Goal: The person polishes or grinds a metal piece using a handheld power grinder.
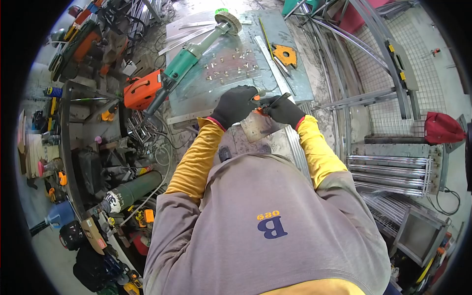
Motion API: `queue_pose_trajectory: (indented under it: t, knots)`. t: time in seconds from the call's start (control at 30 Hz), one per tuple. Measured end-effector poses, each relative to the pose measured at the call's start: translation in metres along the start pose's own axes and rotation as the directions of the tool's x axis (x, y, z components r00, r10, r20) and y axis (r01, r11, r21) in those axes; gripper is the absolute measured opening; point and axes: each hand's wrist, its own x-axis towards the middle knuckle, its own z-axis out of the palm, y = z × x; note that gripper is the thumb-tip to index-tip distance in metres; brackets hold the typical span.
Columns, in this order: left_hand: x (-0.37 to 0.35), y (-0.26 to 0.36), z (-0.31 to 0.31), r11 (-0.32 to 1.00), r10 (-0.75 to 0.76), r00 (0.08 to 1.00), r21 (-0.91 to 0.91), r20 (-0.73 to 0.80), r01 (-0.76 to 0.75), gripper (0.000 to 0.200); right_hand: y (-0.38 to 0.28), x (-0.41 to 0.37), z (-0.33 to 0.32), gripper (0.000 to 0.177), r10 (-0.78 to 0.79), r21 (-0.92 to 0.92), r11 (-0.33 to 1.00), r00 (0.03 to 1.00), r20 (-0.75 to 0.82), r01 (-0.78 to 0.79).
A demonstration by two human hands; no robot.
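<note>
My left hand, in a black glove, is closed at the table's near edge, with a small orange-tipped piece at its fingertips. Close beside it, my right hand, also gloved in black, is curled with a dark narrow edge showing along its top. I cannot tell what either hand holds. Some orange shows between the hands, and a flat metal plate hangs just below them. Past my fingers, several small metal fittings stand on the metal-topped table.
A green power tool with a round wheel lies across the table's left side. On the right are a long metal strip and a yellow magnetic square. Metal frames stand farther right; a green gas cylinder lies left.
</note>
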Motion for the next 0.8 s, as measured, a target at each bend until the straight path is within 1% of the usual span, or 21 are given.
queue_pose_trajectory:
  t: [0.07, 0.1, 0.17, 0.2, 0.27, 0.3, 0.37, 0.4, 0.47, 0.5, 0.57, 0.6, 0.63, 0.7, 0.73, 0.77, 0.8]
  knots:
    - [0.002, 0.004, -0.003, 0.995, 0.003, 0.998, 0.102, -0.057, 0.003, 0.032, -0.010, -0.002, -0.004, 0.029, -0.002, 0.049, 0.999, 1.000, 0.014, 0.001]
    - [-0.002, 0.012, 0.004, 0.996, -0.013, 0.999, 0.089, -0.049, 0.017, 0.032, -0.006, -0.012, -0.002, 0.029, 0.010, 0.055, 0.998, 0.999, 0.031, -0.012]
    - [0.003, 0.011, 0.005, 0.987, 0.036, 0.995, 0.162, -0.094, -0.020, 0.029, -0.003, -0.004, -0.005, 0.028, 0.008, 0.110, 0.994, 0.999, 0.040, -0.012]
    - [0.001, 0.014, 0.005, 0.986, 0.032, 0.995, 0.163, -0.094, -0.017, 0.029, 0.002, -0.003, -0.001, 0.028, 0.006, 0.112, 0.994, 0.999, 0.043, -0.011]
    - [-0.001, 0.019, 0.004, 0.992, 0.005, 0.992, 0.128, -0.125, 0.011, 0.030, 0.011, 0.000, 0.005, 0.028, -0.076, 0.042, 0.996, 0.997, -0.012, 0.076]
    - [-0.004, 0.019, 0.007, 0.992, 0.005, 0.992, 0.129, -0.124, 0.011, 0.030, 0.007, -0.003, 0.003, 0.028, -0.076, 0.042, 0.996, 0.997, -0.013, 0.077]
    - [-0.010, 0.013, 0.014, 0.987, -0.125, 0.989, 0.092, -0.082, 0.132, 0.037, -0.011, -0.012, -0.003, 0.029, 0.015, -0.006, 1.000, 1.000, -0.005, -0.015]
    - [-0.013, 0.007, 0.013, 0.987, -0.124, 0.989, 0.096, -0.084, 0.132, 0.037, -0.008, -0.008, -0.001, 0.029, 0.011, -0.005, 1.000, 1.000, -0.006, -0.011]
    - [-0.021, -0.006, 0.011, 0.976, 0.086, 0.982, 0.214, -0.170, -0.049, 0.047, 0.002, -0.006, 0.006, 0.029, -0.057, 0.031, 0.998, 0.997, -0.053, 0.058]
    - [-0.032, -0.017, 0.023, 0.977, 0.085, 0.982, 0.208, -0.169, -0.049, 0.047, 0.006, -0.007, 0.007, 0.029, -0.051, 0.030, 0.998, 0.997, -0.051, 0.053]
    - [-0.055, -0.036, 0.046, 0.925, -0.095, 0.987, 0.355, -0.128, 0.136, 0.055, 0.011, -0.003, 0.007, 0.030, -0.025, 0.081, 0.996, 0.999, -0.031, 0.028]
    - [-0.060, -0.029, 0.051, 0.909, -0.052, 0.971, 0.391, -0.234, 0.143, 0.050, 0.009, -0.003, 0.007, 0.030, -0.024, 0.082, 0.996, 0.999, -0.031, 0.027]
    - [-0.062, -0.024, 0.058, 0.910, -0.053, 0.971, 0.389, -0.231, 0.142, 0.050, 0.006, -0.005, 0.005, 0.030, -0.016, 0.075, 0.997, 0.999, -0.035, 0.019]
    - [-0.066, -0.013, 0.073, 0.885, -0.181, 0.925, 0.354, -0.335, 0.301, 0.047, 0.000, -0.009, 0.003, 0.030, -0.001, 0.067, 0.998, 1.000, -0.032, 0.004]
    - [-0.066, -0.011, 0.077, 0.865, -0.153, 0.908, 0.391, -0.389, 0.313, 0.044, -0.004, -0.010, 0.000, 0.030, 0.007, 0.060, 0.998, 1.000, -0.021, -0.006]
    - [-0.066, -0.013, 0.077, 0.865, -0.158, 0.906, 0.387, -0.392, 0.319, 0.044, -0.006, -0.010, -0.001, 0.030, 0.015, 0.053, 0.998, 1.000, -0.009, -0.014]
    - [-0.066, -0.016, 0.074, 0.879, -0.123, 0.921, 0.391, -0.369, 0.274, 0.043, -0.002, -0.010, 0.001, 0.030, 0.015, 0.049, 0.999, 1.000, 0.000, -0.015]
